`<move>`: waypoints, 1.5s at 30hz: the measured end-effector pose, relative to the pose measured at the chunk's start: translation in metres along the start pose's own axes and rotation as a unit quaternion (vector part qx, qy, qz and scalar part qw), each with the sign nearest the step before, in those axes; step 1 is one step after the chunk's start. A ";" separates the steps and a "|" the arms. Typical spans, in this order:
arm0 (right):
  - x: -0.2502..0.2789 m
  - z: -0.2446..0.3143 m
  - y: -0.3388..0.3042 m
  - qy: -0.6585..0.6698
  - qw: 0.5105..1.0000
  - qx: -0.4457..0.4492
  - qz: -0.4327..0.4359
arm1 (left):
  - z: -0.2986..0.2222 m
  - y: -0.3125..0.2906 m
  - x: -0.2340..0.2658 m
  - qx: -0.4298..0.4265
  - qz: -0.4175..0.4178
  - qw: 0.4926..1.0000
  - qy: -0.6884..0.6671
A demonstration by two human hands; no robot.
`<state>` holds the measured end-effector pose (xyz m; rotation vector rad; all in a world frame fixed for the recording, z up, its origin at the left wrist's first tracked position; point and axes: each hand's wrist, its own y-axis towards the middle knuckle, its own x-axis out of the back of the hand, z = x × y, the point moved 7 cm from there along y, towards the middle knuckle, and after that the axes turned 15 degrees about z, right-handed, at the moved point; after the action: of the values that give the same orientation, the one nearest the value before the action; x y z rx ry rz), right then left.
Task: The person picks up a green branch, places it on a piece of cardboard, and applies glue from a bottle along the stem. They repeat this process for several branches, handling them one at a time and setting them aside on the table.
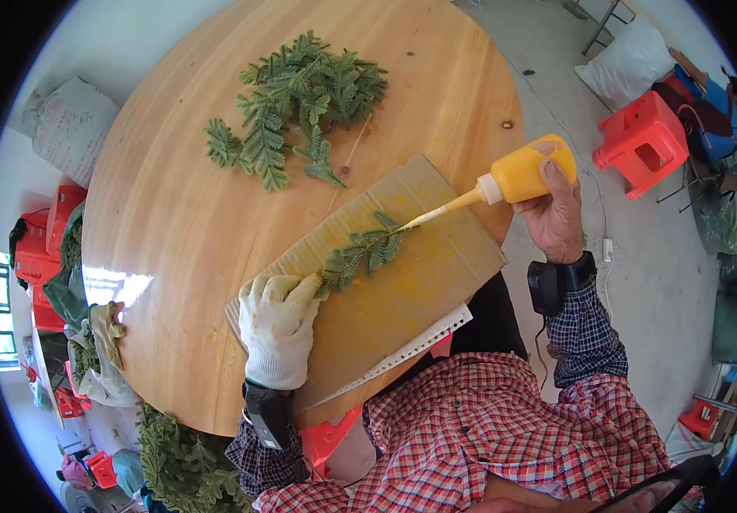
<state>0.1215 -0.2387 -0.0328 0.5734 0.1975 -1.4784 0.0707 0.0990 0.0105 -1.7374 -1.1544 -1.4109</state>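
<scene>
Gripping one fir sprig [356,256] at its lower-left end, the left hand [278,323], in one white knit glove [278,346], has its fingertips closed on the needles. The bare right hand [552,214] wraps its fingers around one yellow squeeze bottle [520,168]. The sprig lies over one corrugated cardboard sheet [424,269] smeared with yellow, its long axis slanting from the glove at lower left up to the right; which end is cut, I cannot tell. The bottle's single nozzle [449,206] points down and left, meeting the sprig's upper-right end; whether they touch is unclear. One loose cluster of fir sprigs [313,90] rests farther across the one round wooden table [171,227]. One white perforated strip [411,349] lies along the cardboard's near edge. Two black wrist devices, one per wrist, are visible.
</scene>
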 end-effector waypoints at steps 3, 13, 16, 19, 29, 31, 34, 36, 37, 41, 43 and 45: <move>0.006 0.001 -0.005 0.000 1.000 -0.001 -0.009 | 0.001 -0.001 0.000 -0.002 -0.005 1.000 0.003; 0.024 0.012 -0.015 -0.021 1.000 0.012 -0.018 | -0.001 0.002 0.000 -0.015 -0.016 1.000 0.013; 0.029 0.013 -0.017 -0.013 1.000 0.017 -0.005 | 0.003 0.001 -0.001 -0.020 -0.018 1.000 0.001; 0.036 0.005 -0.020 -0.028 0.999 0.026 -0.029 | 0.011 -0.011 0.002 -0.006 -0.045 0.999 0.018; 0.090 0.003 -0.011 0.116 0.990 0.060 -0.049 | 0.052 -0.123 0.074 0.147 -0.258 0.954 0.040; 0.083 0.002 -0.008 0.110 0.991 0.061 -0.036 | 0.113 -0.198 0.085 0.179 -0.380 0.902 -0.099; 0.074 0.007 -0.013 0.075 0.993 0.079 -0.037 | 0.095 -0.250 0.131 0.346 -0.363 0.860 0.098; 0.053 0.003 -0.012 0.091 0.994 0.065 -0.009 | 0.095 -0.295 0.133 0.396 -0.310 0.844 0.189; 0.048 0.001 -0.010 0.088 0.993 0.073 -0.015 | 0.098 -0.322 0.134 0.388 -0.264 0.841 0.269; 0.038 0.000 -0.005 0.092 0.994 0.060 -0.002 | 0.089 -0.321 0.133 0.487 -0.199 0.795 0.302; 0.030 -0.003 -0.003 0.092 0.995 0.042 0.019 | 0.056 -0.286 0.130 0.517 -0.139 0.718 0.445; 0.029 -0.001 -0.003 0.081 0.995 0.048 0.017 | 0.033 -0.216 0.119 0.385 -0.213 0.837 0.325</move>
<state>0.1219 -0.2631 -0.0480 0.7708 0.2429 -1.4141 -0.1034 0.2499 0.1037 -0.3943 -1.4532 -1.3246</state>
